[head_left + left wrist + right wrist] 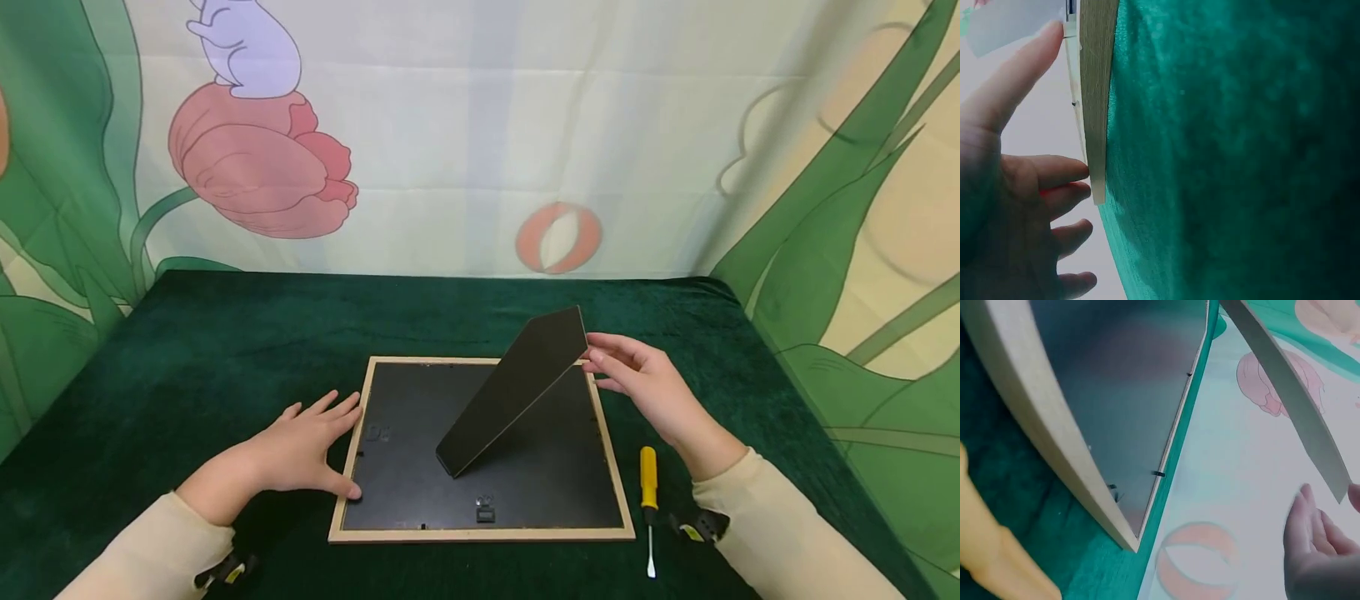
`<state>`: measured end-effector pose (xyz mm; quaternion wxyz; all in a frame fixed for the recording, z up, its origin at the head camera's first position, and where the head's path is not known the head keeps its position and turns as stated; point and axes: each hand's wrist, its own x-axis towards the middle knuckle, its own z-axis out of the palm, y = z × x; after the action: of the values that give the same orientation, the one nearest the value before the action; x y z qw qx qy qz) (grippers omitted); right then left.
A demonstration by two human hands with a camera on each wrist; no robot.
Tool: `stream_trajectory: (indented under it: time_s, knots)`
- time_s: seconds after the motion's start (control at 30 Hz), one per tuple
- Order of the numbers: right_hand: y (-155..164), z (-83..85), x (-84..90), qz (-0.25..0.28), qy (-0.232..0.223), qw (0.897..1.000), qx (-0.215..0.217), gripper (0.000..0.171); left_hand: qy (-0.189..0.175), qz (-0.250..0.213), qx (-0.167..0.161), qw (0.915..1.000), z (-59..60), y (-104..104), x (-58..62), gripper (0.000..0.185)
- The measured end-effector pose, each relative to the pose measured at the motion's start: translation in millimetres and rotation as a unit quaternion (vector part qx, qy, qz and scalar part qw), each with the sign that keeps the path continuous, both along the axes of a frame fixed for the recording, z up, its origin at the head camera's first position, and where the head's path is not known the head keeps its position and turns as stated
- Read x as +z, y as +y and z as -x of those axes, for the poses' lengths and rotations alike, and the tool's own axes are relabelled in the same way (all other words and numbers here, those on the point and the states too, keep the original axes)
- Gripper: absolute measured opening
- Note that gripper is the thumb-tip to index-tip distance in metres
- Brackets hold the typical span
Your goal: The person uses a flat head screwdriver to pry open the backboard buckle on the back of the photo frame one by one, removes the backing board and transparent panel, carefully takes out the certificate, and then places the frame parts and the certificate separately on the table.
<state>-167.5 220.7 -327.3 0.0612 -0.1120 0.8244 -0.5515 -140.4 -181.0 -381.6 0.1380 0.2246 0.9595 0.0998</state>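
Green cloth bears a picture frame [480,533]: left hand [300,450] flat beside it, right hand [645,383] fingertips touching its raised stand [517,387].

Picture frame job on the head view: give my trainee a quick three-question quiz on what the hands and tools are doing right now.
1. True or false: the picture frame lies face down on the green tablecloth.
2. Which hand touches the raised stand flap? A. left hand B. right hand
3. Fill in: the yellow-handled ______ lies right of the frame.

Key: 1 true, its black backing faces up. 2 B; the left hand rests flat at the frame's left edge. 3 screwdriver, untouched.
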Motion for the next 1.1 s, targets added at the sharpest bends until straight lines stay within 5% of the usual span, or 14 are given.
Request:
stream_trajectory:
  time_s: [0.4,0.53,0.77,1.1]
  knots:
    - [19.8,38.6,-36.8,0.075,0.076,0.994,-0.033,0.032,-0.034,0.02,-0.022,0.999,-0.9,4.5,4.8,0.121]
    - [19.6,39.6,-38.5,0.042,0.078,0.995,-0.045,0.033,-0.059,0.012,-0.016,0.9981,-1.8,5.5,7.2,0.124]
    - [0.7,13.6,-4.3,-0.034,0.086,0.994,-0.065,0.035,-0.067,0.02,-0.002,0.9976,-2.0,6.7,6.8,0.126]
    - [7.9,21.2,-17.4,-0.098,0.032,0.991,-0.079,0.033,-0.072,0.015,0.007,0.9972,-2.2,5.4,1.9,0.127]
